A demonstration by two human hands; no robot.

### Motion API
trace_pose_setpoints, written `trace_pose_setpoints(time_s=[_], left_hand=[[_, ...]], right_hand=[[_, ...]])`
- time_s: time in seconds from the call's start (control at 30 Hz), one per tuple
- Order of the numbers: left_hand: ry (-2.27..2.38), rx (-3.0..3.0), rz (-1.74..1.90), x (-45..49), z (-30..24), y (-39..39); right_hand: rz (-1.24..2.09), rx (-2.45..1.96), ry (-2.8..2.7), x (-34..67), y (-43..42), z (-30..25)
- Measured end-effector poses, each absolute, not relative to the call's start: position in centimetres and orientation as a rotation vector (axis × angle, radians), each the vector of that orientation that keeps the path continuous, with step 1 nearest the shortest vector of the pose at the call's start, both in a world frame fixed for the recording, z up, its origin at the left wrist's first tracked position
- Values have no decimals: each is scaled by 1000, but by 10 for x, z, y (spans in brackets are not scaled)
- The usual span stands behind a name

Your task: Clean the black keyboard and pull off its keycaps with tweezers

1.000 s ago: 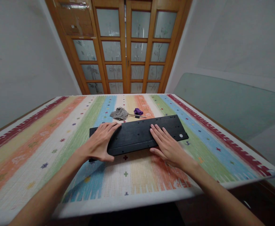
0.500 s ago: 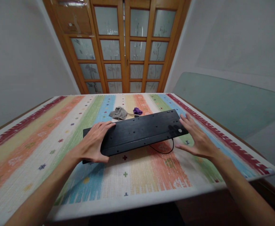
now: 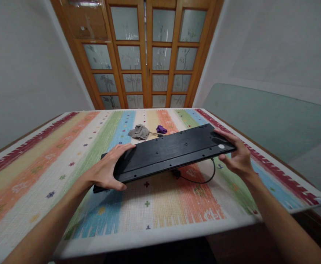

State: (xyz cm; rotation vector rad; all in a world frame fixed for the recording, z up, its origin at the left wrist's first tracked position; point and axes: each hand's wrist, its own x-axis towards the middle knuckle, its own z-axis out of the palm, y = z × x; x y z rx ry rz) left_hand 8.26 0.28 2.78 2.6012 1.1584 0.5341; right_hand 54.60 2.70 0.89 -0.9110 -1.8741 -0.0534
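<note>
A black keyboard (image 3: 174, 150) is held above the table with its underside toward me, its right end higher than its left. Screws and a round white sticker show on that underside; the keys are hidden. My left hand (image 3: 109, 167) wraps the left end, fingers over the far edge and thumb along the near edge. At the right end, my right hand (image 3: 236, 152) grips the corner between fingers and thumb. From beneath the keyboard a black cable (image 3: 204, 181) loops out. Beyond it lie a grey cloth (image 3: 139, 132) and a thin stick-like tool (image 3: 156, 134), partly hidden.
A small purple cloth (image 3: 161, 129) lies past the keyboard. The table (image 3: 146, 234) carries a striped, colourful cloth. Behind it stand wooden doors (image 3: 148, 73) with glass panes, and a pale green panel (image 3: 259, 117) leans along the right wall.
My right hand, apart from the keyboard before, now has closed on its right end. That end has risen and shifted right, and more cable shows. The left hand keeps its grip.
</note>
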Motion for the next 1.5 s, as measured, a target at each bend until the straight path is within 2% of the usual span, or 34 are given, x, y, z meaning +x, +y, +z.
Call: trace_pose_setpoints(time_s=[0.37,0.53,0.73,0.97,1.17,1.37,1.5], left_hand=[[1025,2410,460,67,26,22],[953,2250,421,77,43,21],[765,1972,311,83,58,25],[691,1651,567,67,55,28],[463,1361,797,55,38,33],[722,1240,1254,52,31,20],[911,1056,1297,66,37,13]], right_hand=[[135,-763,-1702,533,47,30],[270,-558,-1562,524,59,28],[427,-522,-1397,516,65,22],[635,-807,-1044,525,75,9],[763,-872,-949,518,79,9],[823,-997,-955,513,80,11],[897,-1149,-968,512,79,6]])
